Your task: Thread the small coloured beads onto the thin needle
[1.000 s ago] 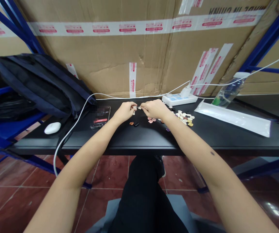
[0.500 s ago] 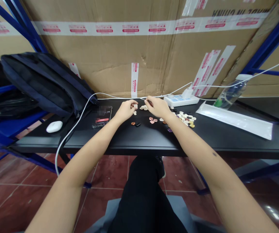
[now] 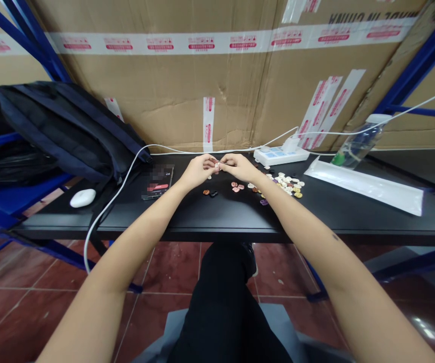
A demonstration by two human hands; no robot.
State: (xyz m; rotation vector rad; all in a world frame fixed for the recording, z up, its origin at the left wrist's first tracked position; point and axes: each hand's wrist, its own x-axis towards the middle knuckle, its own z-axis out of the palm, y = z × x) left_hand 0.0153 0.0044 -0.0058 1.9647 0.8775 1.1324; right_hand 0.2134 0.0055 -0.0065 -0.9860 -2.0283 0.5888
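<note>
I log 1 left hand [image 3: 198, 170], pinching 1 small pale piece [image 3: 217, 165] over the black table [image 3: 187, 214]; 1 right hand [image 3: 240, 167], fingertips drawn in just beside that piece, their hold I cannot tell; 3 pink pieces [image 3: 235, 189] nearer the front edge; 1 mostly white heap [image 3: 286, 181] right of the right wrist.

Even, fairly bright light, its source out of frame, falls across my forearms [image 3: 153, 219] and the cardboard [image 3: 157, 93] behind, with a dull sheen on the black tabletop [image 3: 221, 217]. Below, things turn dimmer, though white glare spots the red tile floor [image 3: 425, 327] at lower right. Wide-angle stretch swells my arms toward the bottom corners. The white bead [image 3: 217, 165] between my left hand [image 3: 198, 170] and right hand [image 3: 240, 167] looks soft, and pixelation masks part of the phone [image 3: 161, 187], left of centre.
</note>
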